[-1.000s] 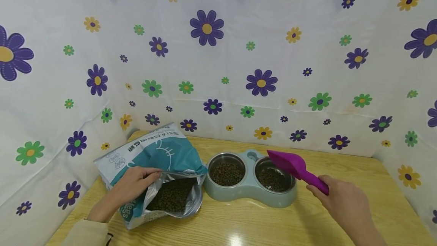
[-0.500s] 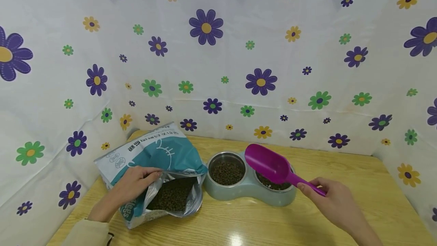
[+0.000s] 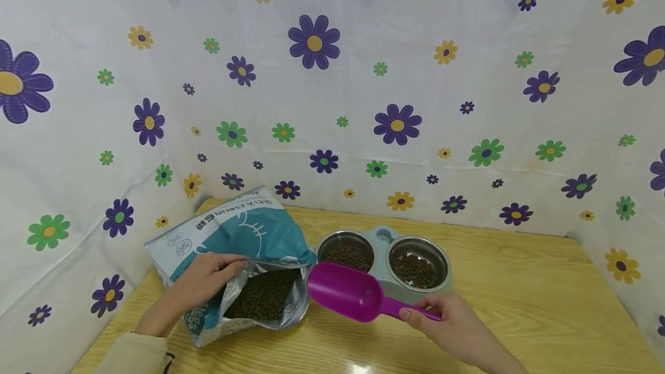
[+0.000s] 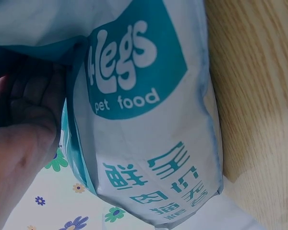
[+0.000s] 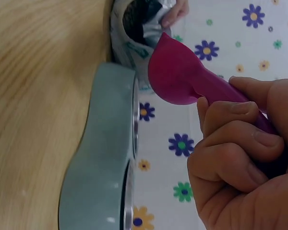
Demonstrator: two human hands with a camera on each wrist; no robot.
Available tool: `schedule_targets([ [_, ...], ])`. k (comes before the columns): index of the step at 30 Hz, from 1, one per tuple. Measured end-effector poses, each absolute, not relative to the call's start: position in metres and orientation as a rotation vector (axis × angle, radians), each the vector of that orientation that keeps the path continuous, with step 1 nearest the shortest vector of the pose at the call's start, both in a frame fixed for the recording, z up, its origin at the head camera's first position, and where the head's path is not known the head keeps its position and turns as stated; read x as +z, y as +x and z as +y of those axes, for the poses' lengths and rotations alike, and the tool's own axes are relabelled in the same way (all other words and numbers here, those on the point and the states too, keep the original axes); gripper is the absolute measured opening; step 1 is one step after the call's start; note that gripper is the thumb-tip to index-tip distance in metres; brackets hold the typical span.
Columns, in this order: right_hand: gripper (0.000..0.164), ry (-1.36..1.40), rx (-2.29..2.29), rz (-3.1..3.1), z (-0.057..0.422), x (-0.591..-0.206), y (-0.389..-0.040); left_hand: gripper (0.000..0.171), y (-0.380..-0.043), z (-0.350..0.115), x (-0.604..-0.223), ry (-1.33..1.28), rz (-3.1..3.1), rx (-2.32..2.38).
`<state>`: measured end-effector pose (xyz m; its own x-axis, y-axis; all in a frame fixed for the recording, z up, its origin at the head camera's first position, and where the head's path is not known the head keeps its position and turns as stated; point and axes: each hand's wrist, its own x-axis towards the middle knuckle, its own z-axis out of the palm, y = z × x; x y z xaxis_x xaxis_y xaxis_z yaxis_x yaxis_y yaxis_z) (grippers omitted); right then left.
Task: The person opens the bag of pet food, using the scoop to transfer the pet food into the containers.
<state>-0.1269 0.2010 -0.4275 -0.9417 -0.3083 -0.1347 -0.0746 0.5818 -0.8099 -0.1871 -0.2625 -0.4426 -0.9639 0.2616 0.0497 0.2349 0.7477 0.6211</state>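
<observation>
A teal and white pet food bag (image 3: 249, 227) lies on its side at the left, its silver-lined mouth facing front and brown kibble (image 3: 262, 299) showing inside. My left hand (image 3: 200, 281) pinches the upper edge of that mouth between thumb and fingers. My right hand (image 3: 452, 325) grips the handle of a magenta scoop (image 3: 345, 293), fingers curled round it in the right wrist view. The scoop's hollow shows no kibble; its tip is right at the bag's mouth. Behind it stands a pale blue-green double bowl stand (image 3: 381, 255), its left steel bowl (image 3: 337, 238) partly hidden.
Kibble covers the bottom of the right steel bowl (image 3: 433, 253) as well. Everything stands on a light wooden table (image 3: 535, 281). A white flowered cloth (image 3: 353, 91) hangs around the back and both sides of the table.
My right hand has carried the scoop left from over the right bowl to beside the bag's mouth, turning its hollow into view. The left hand stays on the bag.
</observation>
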Motion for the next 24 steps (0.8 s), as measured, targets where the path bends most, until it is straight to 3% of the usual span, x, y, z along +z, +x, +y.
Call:
schedule_targets([
  [14,0.033,-0.591,-1.184,2.629,0.136,-0.436,-0.123,0.035,-0.188,-0.264,-0.443,0.393,2.918,1.011],
  [24,0.045,-0.776,-0.422,3.067,0.09,-0.423,-0.098,0.034,-0.188,-0.263,-0.444,0.407,2.91,1.026],
])
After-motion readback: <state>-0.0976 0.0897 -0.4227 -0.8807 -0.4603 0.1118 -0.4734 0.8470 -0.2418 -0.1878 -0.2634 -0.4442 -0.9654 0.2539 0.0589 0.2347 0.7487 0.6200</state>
